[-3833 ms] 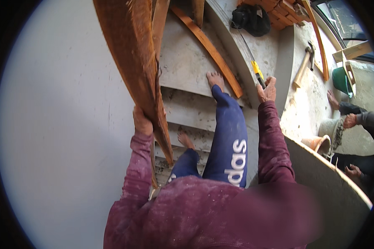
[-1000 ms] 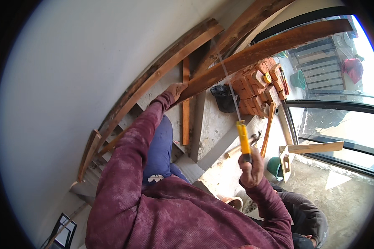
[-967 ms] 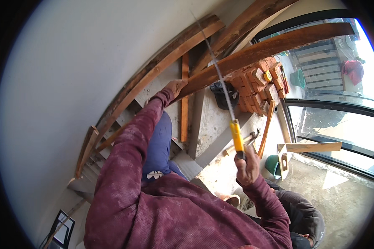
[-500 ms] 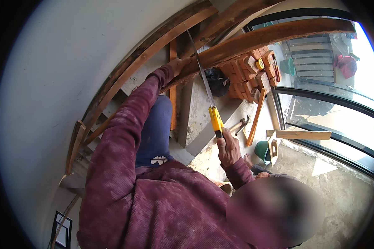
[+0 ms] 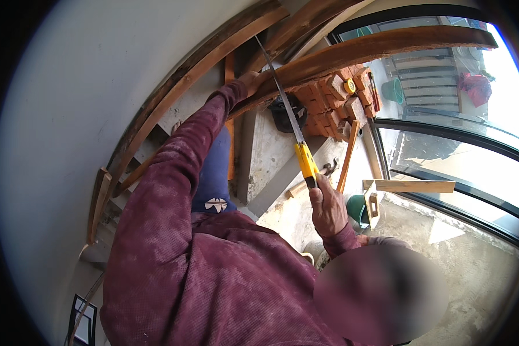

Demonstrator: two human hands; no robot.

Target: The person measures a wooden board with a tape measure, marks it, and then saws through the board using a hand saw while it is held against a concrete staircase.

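A handsaw [image 5: 307, 160] with a yellow and black handle is in my right hand [image 5: 330, 209], its fingers closed round the grip. The toothed blade slants up and away to the left, crossing over a long reddish-brown wooden beam [image 5: 357, 53]. At the beam's near left part, just left of the blade, my left hand [image 5: 250, 82] grips the wood; its fingers are partly hidden. The beam runs from beside my left arm toward the window at the upper right. Whether the teeth are sunk into the wood, I cannot tell.
More timbers [image 5: 207, 60] lean along the wall and stairs at left. Stacked bricks [image 5: 323, 104] with a yellow tape measure [image 5: 350, 86] stand beyond a black bag [image 5: 286, 113]. A hammer [image 5: 330, 168], a wood strip [image 5: 348, 158], a wooden float [image 5: 374, 206] and a green bucket [image 5: 356, 209] lie right.
My right hand and the saw have drawn back, down and to the right. My left hand stays on the beam. The whole view has shifted slightly.
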